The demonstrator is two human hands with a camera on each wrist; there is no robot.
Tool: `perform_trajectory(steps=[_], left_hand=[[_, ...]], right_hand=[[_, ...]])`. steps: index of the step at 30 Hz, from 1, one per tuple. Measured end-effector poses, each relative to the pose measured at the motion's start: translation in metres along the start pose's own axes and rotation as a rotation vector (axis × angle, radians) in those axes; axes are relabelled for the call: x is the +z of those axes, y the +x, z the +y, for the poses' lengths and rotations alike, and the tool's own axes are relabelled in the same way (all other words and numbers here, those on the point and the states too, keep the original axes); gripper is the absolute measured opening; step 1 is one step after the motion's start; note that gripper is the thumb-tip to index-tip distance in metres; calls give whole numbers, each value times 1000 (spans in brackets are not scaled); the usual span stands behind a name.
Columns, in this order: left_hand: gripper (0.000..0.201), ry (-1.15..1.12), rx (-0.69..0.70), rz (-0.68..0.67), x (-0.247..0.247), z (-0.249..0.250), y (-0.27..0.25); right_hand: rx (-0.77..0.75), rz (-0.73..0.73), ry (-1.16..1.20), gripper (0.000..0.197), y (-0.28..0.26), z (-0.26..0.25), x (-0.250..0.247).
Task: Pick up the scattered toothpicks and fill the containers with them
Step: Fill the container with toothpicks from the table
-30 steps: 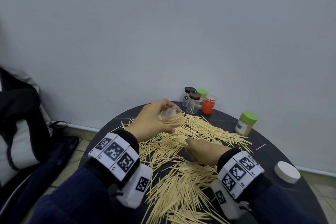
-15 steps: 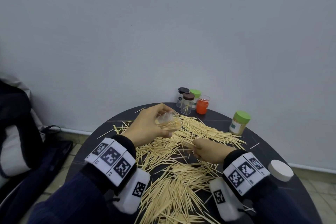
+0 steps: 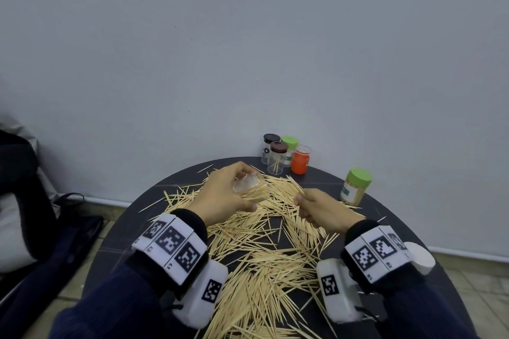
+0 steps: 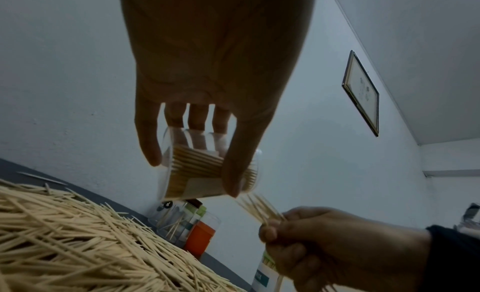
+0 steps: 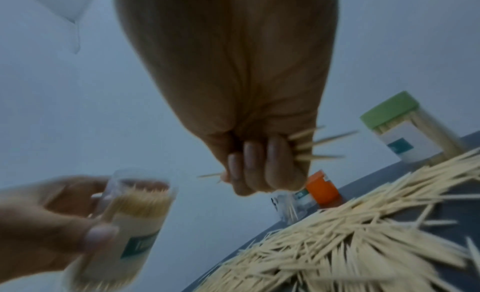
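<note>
A part-filled clear jar [image 3: 252, 189] is gripped by the left hand [image 3: 223, 195]; a toothpick bundle [image 4: 259, 208] is clenched in the right hand [image 3: 322, 212]; most toothpicks [image 3: 264, 264] are left scattered over the surface [image 3: 396, 231]

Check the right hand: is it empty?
No, the right hand grips a bunch of toothpicks whose tips stick out past its curled fingers.
</note>
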State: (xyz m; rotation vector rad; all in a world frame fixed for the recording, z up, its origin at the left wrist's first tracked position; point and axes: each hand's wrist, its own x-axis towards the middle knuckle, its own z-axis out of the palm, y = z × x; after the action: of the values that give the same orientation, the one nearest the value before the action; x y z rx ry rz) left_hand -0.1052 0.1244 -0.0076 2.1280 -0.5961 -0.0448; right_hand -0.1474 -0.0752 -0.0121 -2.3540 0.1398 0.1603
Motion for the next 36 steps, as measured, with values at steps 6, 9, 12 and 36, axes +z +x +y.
perform_trajectory(steps=[6,9,12,36], left_hand=[[63,69,-41,-32,4,0,-1],[64,83,-48,-75,5,0,-2],[64,75,-29,-155,7,2,-2],[58,-168,-55,-319,13,11,-7]], right_hand=[[-45,-160,251,29,-4,-4,-10],[-9,-374,302,30,-8,-12,-10],[61,-514,234,31,-11,-15,-7],[-15,-43,69,64,-26,-37,-15]])
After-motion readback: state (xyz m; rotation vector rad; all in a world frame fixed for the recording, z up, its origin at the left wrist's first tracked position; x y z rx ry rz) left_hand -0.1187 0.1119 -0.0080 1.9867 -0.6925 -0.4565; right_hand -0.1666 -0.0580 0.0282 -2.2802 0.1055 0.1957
